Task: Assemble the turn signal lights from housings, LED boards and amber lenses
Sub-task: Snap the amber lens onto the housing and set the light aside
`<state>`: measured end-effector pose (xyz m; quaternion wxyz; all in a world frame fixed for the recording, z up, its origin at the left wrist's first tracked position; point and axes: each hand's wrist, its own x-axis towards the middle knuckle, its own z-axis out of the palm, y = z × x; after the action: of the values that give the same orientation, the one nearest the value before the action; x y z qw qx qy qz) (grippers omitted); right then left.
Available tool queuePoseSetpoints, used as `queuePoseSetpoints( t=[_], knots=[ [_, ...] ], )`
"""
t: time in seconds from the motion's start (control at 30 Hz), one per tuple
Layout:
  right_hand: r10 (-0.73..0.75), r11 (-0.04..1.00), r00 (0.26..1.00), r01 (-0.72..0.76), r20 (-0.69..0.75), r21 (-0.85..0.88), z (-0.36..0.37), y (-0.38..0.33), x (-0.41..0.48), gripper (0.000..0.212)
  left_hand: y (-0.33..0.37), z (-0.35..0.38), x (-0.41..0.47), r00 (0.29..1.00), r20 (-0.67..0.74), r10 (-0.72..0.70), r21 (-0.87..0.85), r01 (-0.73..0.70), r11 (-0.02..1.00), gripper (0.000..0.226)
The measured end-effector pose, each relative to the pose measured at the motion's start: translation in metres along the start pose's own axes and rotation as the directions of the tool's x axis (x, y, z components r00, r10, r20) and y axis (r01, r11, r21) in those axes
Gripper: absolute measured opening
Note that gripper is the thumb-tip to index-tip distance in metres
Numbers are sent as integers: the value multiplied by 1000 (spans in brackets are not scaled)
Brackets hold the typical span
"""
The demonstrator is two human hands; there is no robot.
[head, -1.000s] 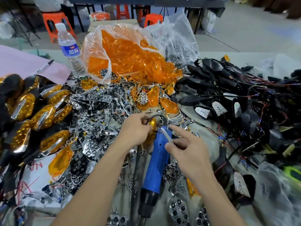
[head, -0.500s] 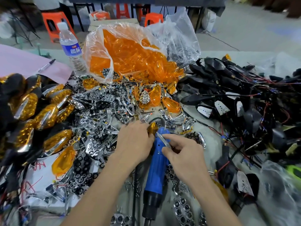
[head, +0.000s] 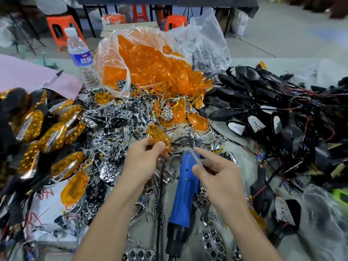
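A worker's left hand [head: 143, 157] grips an amber lens [head: 159, 139] between thumb and fingers, holding it just above the cluttered table [head: 243, 153]. The right hand [head: 220, 178] pinches a thin silver tool [head: 194, 157], apparently tweezers, though the view is too small to be sure, with its index finger pointing toward the lens. Between the two forearms a blue electric screwdriver [head: 185, 189] lies on the table among loose screws [head: 154, 210]. Behind the hands a clear plastic bag [head: 146, 66] spills more amber lenses beside a water bottle [head: 80, 55]. Black housings [head: 263, 95] with trailing wires are heaped to the right, chrome reflector pieces [head: 113, 119] cover the middle, and finished amber lights [head: 52, 134] are piled at the left, near a pink sheet [head: 22, 76] with a pen [head: 53, 78] lying on it.
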<state>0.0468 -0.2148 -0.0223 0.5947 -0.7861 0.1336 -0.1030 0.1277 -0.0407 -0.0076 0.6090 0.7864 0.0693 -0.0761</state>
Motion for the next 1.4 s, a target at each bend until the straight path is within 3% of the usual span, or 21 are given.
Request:
queuePoseSetpoints(
  t=[0.1, 0.4, 0.67, 0.9, 1.03, 1.23, 1.4],
  knots=[
    [-44, 997, 999, 43, 22, 59, 8, -11, 3, 49, -4, -8, -18, 995, 99, -1, -176, 19, 984, 22],
    [-117, 985, 977, 91, 179, 148, 37, -31, -3, 45, -6, -24, -36, 991, 117, 67, -244, -37, 969, 36],
    [-112, 988, 986, 98, 121, 116, 42, -34, -14, 53, -3, -21, -45, 986, 120, 115, -293, -75, 953, 51],
    [-194, 981, 981, 193, 31, 26, 46, -36, -26, 56, -2, -20, -51, 993, 45, 112, -275, -96, 957, 43],
    [-148, 986, 988, 144, 41, 87, 50, -37, -26, 51, -1, -25, -53, 990, 5, 141, -232, -137, 963, 42],
    [-175, 985, 985, 175, 4, -3, 66, -40, -32, 53, -1, -30, -55, 986, -9, 166, -273, -162, 948, 36],
    [-298, 940, 954, 300, 35, -164, 84, -44, -40, 43, -4, -37, -53, 998, -70, 3, -488, -37, 872, 16]
  ],
)
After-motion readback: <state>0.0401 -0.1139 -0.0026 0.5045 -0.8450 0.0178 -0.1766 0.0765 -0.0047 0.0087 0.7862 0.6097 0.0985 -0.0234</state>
